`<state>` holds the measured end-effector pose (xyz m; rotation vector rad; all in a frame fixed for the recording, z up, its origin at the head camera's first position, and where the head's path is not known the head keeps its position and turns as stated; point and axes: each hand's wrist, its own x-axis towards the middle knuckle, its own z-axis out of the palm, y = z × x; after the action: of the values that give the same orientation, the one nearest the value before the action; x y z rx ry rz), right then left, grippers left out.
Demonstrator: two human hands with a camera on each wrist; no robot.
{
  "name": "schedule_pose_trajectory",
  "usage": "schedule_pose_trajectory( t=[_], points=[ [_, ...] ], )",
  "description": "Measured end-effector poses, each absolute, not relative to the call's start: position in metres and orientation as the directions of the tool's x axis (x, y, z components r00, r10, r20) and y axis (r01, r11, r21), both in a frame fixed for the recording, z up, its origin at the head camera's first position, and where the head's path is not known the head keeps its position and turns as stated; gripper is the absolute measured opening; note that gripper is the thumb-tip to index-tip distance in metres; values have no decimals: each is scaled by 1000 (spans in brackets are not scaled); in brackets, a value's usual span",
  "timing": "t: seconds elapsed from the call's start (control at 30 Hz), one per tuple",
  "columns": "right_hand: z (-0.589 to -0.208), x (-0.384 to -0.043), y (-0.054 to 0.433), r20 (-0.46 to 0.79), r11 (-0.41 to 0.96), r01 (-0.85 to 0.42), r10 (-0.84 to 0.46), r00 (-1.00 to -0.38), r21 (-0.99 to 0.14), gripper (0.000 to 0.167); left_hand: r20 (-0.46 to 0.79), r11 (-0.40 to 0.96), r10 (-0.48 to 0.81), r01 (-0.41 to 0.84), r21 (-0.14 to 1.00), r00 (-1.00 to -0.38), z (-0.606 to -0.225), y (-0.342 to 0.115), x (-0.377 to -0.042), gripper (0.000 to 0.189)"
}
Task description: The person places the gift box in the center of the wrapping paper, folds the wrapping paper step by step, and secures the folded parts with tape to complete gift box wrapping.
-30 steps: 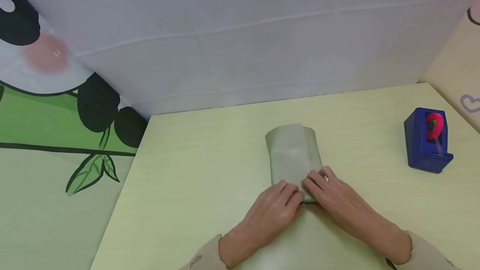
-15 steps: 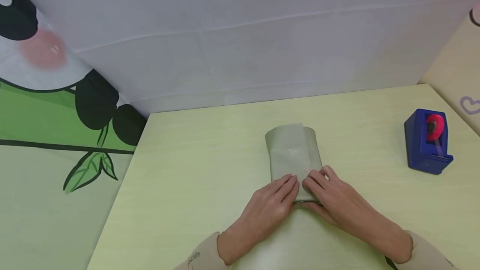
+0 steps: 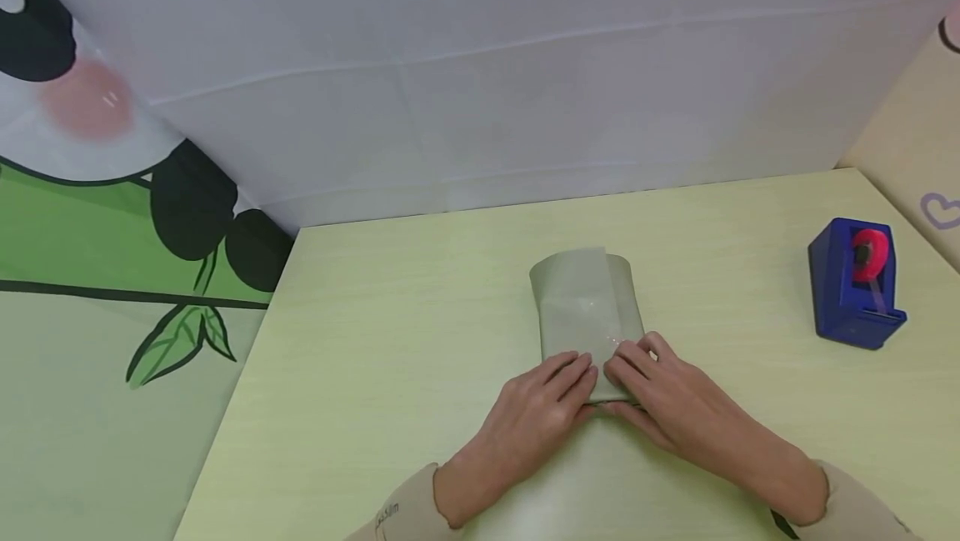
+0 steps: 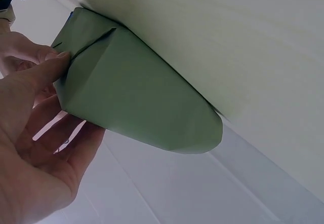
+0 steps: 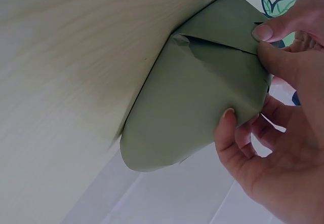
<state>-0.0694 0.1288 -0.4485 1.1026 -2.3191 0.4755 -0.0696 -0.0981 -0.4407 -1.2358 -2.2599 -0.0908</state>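
Note:
A grey-green paper tube, flattened with an overlapping seam, lies on the table, its open rounded end facing away. Its near end is folded in, with creased flaps on the paper in the left wrist view. My left hand pinches this end at its left, fingers on top and thumb against the end fold. At the right corner my right hand grips the paper the same way; its thumb presses a flap in the right wrist view. Both hands nearly meet at the middle. Whatever is inside the tube is hidden.
A blue tape dispenser with a red-cored roll stands at the table's right. Behind the pale yellow table rises a white wall; a cartoon-printed panel stands left, and a cream panel stands right.
My left hand has shifted slightly left, and its fingers now lie straighter on the paper's top. The right hand and the tube stay almost in place.

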Motion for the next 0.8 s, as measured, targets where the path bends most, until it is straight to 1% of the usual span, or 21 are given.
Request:
schedule_pose_trajectory(
  t=[0.17,0.3,0.57,0.8],
  points=[
    [-448,-69,130,563,608,-788,-618,-549,-100,46,484,571,759,802,-175,-434,-440,-99,-69,35],
    [-447,-69,131,541,605,-787,-625,-563,-120,45,478,565,764,806,-176,-432,-439,-99,-69,33],
    [-448,-72,133,577,566,-814,-624,-526,-131,42,498,560,762,808,-184,-415,-441,-99,-69,31],
    [-448,-74,136,629,534,-827,-586,-511,-175,40,501,564,750,812,-147,-431,-441,-98,-69,31]
  ],
)
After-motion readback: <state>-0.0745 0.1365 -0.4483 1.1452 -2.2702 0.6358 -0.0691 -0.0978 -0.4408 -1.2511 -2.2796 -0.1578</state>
